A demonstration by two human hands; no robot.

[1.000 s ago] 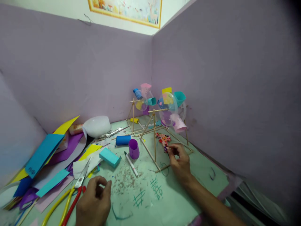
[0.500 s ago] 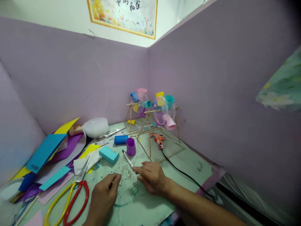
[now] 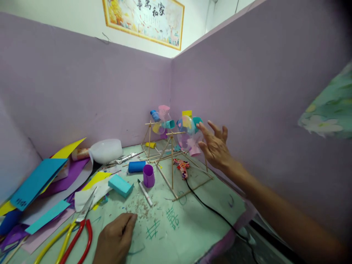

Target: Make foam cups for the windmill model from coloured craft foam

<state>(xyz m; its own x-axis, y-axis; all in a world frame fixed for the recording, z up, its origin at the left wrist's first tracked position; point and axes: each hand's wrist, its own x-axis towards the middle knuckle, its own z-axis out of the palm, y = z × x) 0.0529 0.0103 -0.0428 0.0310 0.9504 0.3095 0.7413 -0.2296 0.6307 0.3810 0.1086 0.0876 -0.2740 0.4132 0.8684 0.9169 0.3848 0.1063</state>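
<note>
My right hand is raised with its fingers apart, close beside the nearer paper-cup wheel. The fingertips overlap the wheel's teal cup in view; I cannot tell whether they touch it. That wheel sits on a frame of thin wooden sticks. A similar second wheel stands behind it, to the left. My left hand rests on the table, fingers curled in, and whatever they may hold is hidden. In front of it lie a marker, a purple paper tube and a light-blue paper box.
Scissors with red and yellow handles lie open at the left, beside stacked coloured paper. A glue gun lies within the stick frame, its black cable trailing right. Purple partitions enclose the table.
My right hand has lifted from the table near the marker and moved up and right to the nearer wheel, its fingers spreading. My left hand stays curled on the table.
</note>
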